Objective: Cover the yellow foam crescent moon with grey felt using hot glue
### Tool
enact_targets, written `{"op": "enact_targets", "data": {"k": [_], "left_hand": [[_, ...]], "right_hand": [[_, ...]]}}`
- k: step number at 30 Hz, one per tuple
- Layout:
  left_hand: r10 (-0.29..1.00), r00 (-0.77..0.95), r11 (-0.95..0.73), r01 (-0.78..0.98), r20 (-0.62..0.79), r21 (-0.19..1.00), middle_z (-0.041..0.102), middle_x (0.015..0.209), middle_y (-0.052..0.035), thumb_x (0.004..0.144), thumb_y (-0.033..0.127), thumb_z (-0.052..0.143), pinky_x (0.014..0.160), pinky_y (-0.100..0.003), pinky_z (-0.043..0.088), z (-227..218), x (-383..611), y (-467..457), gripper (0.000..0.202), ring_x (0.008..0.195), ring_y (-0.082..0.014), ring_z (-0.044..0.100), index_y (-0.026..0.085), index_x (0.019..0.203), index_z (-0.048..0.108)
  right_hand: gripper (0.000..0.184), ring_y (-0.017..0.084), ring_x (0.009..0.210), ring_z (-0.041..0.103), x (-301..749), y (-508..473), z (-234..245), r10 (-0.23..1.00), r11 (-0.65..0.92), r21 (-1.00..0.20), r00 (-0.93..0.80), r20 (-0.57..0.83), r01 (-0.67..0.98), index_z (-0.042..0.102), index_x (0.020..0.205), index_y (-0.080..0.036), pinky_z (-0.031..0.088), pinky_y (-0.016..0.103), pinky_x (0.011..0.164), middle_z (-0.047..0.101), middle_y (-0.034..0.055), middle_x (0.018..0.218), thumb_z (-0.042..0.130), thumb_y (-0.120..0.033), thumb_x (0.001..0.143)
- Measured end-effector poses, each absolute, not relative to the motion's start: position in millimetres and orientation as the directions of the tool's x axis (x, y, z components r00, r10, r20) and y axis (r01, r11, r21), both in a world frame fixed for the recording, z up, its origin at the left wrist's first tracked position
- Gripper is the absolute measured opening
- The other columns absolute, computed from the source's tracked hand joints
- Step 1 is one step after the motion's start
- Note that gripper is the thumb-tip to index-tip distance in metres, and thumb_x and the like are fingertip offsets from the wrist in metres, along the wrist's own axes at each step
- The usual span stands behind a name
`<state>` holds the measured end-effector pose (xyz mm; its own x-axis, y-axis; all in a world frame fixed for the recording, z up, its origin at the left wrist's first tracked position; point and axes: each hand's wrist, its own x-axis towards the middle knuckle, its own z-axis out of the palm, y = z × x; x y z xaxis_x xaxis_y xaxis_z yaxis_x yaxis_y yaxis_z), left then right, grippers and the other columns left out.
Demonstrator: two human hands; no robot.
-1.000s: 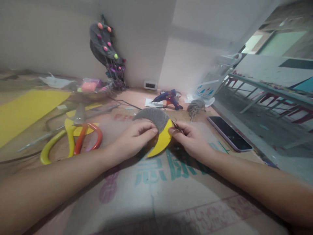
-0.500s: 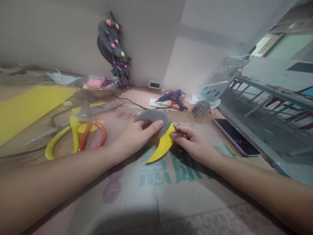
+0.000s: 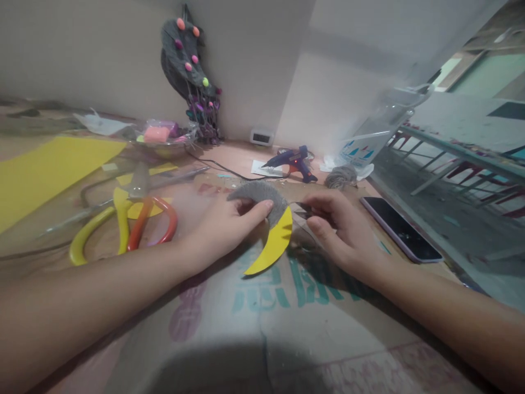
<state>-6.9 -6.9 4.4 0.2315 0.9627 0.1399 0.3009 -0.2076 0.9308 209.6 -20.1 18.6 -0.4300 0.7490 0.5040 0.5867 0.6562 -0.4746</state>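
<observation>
A crescent-shaped piece, yellow at its lower end and wrapped in grey yarn over its upper half, rests on the cardboard. My left hand pinches its grey part, thumb on top. My right hand is just to the right of the crescent, fingers curled round a thin dark strand of yarn that runs to the grey wrapping. A small ball of grey yarn lies behind my right hand.
Yellow and red scissors lie to the left, beside a yellow sheet. A blue glue gun sits at the back, a phone to the right. A grey beaded ornament leans in the corner. Printed cardboard covers the table.
My right hand has moved right, away from the crescent's edge, drawing the strand out. My left hand has kept its grip on the grey part.
</observation>
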Motion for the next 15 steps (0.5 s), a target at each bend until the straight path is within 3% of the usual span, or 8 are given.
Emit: {"op": "enact_targets", "data": {"k": [5,15], "left_hand": [[0.955,0.258,-0.243,0.398,0.146,0.885,0.068,0.064,0.0010,0.085,0.053,0.052,0.063,-0.025,0.045,3.1,-8.6,-6.8,0.039,0.062,-0.0167,0.060,0.019,0.074,0.069],[0.944,0.295,-0.271,0.443,0.146,0.855,0.059,0.053,0.0022,0.087,0.052,0.049,0.057,-0.025,0.040,7.2,-7.2,-8.3,0.042,0.055,-0.0149,0.053,0.020,0.066,0.066]], "right_hand": [[0.026,0.017,0.075,0.058,210.0,-21.1,16.4,0.584,0.793,-0.180,-0.641,0.499,0.582,0.054,0.114,-0.016,0.047,0.030,0.067,0.064,0.0068,0.089,0.054,-0.027,0.091],[0.018,0.017,0.072,0.058,213.0,-15.5,14.2,0.512,0.805,0.023,-0.713,0.478,0.593,0.060,0.105,-0.016,0.040,0.028,0.063,0.066,0.0052,0.080,0.051,-0.026,0.093]]}}
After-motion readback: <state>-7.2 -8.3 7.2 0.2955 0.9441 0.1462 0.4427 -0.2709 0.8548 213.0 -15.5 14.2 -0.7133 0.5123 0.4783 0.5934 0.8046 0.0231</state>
